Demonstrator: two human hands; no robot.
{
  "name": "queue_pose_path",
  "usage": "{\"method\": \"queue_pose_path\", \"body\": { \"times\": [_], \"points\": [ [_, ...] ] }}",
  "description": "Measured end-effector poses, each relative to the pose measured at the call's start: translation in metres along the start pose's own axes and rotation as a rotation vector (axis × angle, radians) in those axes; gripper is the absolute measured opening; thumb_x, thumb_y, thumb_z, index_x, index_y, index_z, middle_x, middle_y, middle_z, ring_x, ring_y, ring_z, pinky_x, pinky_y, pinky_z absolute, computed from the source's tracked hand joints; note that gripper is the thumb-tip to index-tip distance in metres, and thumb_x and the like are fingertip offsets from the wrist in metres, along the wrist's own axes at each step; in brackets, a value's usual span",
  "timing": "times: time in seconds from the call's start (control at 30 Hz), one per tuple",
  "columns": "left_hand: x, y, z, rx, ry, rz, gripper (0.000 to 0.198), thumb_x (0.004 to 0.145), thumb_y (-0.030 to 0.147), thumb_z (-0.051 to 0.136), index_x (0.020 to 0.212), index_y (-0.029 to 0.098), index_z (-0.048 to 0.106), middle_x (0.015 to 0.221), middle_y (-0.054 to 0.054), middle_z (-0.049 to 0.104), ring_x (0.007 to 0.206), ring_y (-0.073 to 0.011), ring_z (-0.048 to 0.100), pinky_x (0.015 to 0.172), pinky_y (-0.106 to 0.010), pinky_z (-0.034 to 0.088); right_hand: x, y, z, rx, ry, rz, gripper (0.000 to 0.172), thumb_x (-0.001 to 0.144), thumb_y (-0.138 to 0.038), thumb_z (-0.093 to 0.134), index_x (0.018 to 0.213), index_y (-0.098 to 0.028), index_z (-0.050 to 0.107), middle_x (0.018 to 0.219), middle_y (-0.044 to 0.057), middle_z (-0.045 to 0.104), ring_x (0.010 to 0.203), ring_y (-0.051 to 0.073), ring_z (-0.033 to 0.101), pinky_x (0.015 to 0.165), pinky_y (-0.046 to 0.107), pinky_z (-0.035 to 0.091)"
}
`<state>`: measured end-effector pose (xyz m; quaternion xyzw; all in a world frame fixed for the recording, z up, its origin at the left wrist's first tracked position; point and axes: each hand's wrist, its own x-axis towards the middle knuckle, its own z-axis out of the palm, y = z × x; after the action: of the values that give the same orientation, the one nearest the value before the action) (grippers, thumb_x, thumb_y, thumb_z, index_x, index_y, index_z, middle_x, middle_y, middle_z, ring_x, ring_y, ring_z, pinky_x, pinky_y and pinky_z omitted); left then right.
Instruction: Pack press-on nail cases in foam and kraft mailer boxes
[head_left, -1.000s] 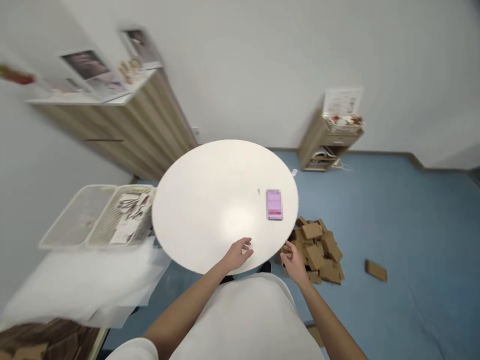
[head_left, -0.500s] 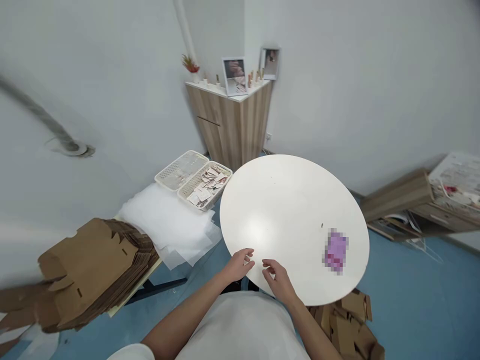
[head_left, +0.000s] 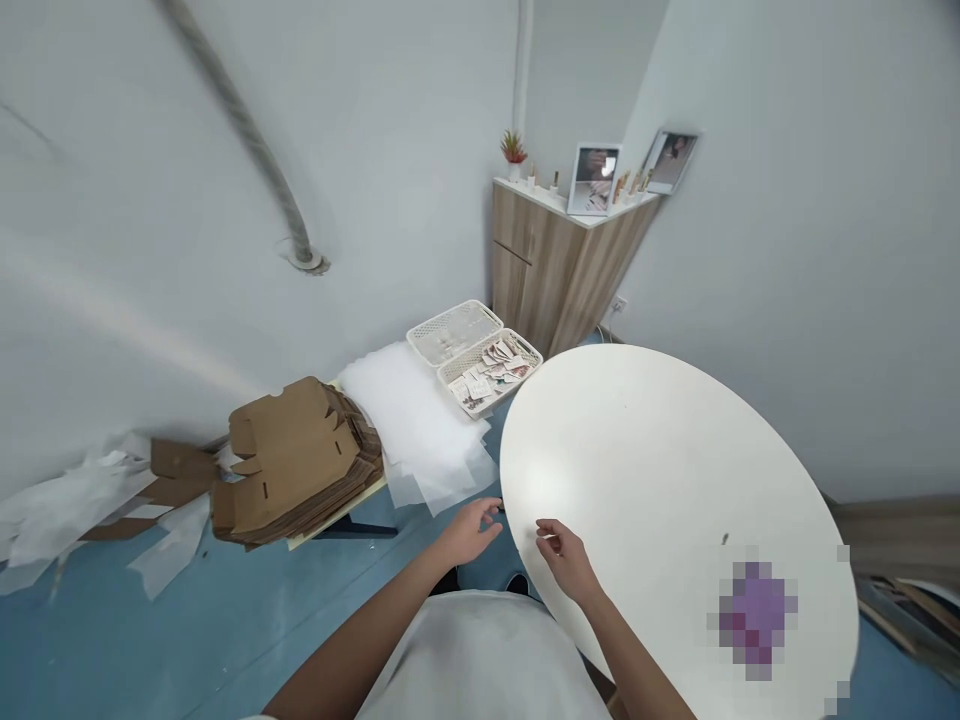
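The right hand [head_left: 564, 556] hovers over the near rim of the round white worktop [head_left: 645, 450] and the left hand [head_left: 470, 530] just off that rim, both empty with fingers loosely curled. Nearest the left hand, beside the worktop, lie thin white sheets [head_left: 409, 425], which look light, limp and best pinched at a corner. Past them sits a stack of flat cardboard box blanks [head_left: 296, 465], stiff and liftable by an edge, and farther off a basket of cards [head_left: 491, 370].

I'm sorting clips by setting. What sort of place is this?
Probably a small packing room or workshop: a stack of flat cardboard boxes, loose sheets of white wrapping paper and a basket of small cards sit beside the round table.
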<state>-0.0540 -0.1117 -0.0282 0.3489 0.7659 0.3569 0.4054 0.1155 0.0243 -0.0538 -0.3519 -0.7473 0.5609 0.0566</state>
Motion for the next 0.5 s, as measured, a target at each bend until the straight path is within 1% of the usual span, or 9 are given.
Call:
{"method": "queue_pose_path", "body": {
  "times": [0.13, 0.3, 0.4, 0.5],
  "points": [
    [0.004, -0.012, -0.043, -0.026, 0.034, 0.036, 0.049, 0.075, 0.046, 0.047, 0.118, 0.022, 0.049, 0.115, -0.010, 0.054, 0.097, -0.0222, 0.054, 0.072, -0.030, 0.045, 0.034, -0.027, 0.022, -0.030, -0.024, -0.047, 0.033, 0.071, -0.041, 0.051, 0.097, -0.021, 0.059, 0.089, 0.006, 0.063, 0.068, 0.016, 0.059, 0.066, 0.033, 0.049],
    [0.004, -0.043, -0.096, -0.008, 0.101, 0.039, 0.047, 0.074, 0.043, 0.050, 0.115, 0.020, 0.050, 0.110, -0.010, 0.056, 0.093, -0.0217, 0.055, 0.071, -0.031, 0.045, 0.075, -0.063, 0.060, -0.010, -0.033, -0.075, 0.033, 0.071, -0.039, 0.051, 0.099, -0.022, 0.058, 0.089, 0.004, 0.063, 0.067, 0.016, 0.060, 0.064, 0.032, 0.049],
    [0.008, -0.058, -0.121, -0.011, 0.123, 0.052, 0.045, 0.072, 0.040, 0.052, 0.112, 0.021, 0.052, 0.107, -0.009, 0.058, 0.089, -0.0208, 0.056, 0.069, -0.030, 0.046, 0.093, -0.075, 0.080, -0.007, -0.038, -0.048, 0.036, 0.071, -0.039, 0.051, 0.102, -0.021, 0.057, 0.093, 0.006, 0.062, 0.070, 0.017, 0.060, 0.063, 0.032, 0.050],
    [0.020, -0.064, -0.138, -0.016, 0.131, 0.091, 0.043, 0.071, 0.038, 0.053, 0.110, 0.021, 0.054, 0.106, -0.008, 0.058, 0.087, -0.0201, 0.056, 0.070, -0.031, 0.047, 0.105, -0.081, 0.093, -0.023, -0.018, -0.039, 0.037, 0.070, -0.038, 0.052, 0.102, -0.020, 0.058, 0.097, 0.007, 0.061, 0.077, 0.018, 0.059, 0.065, 0.033, 0.051]
  ]
}}
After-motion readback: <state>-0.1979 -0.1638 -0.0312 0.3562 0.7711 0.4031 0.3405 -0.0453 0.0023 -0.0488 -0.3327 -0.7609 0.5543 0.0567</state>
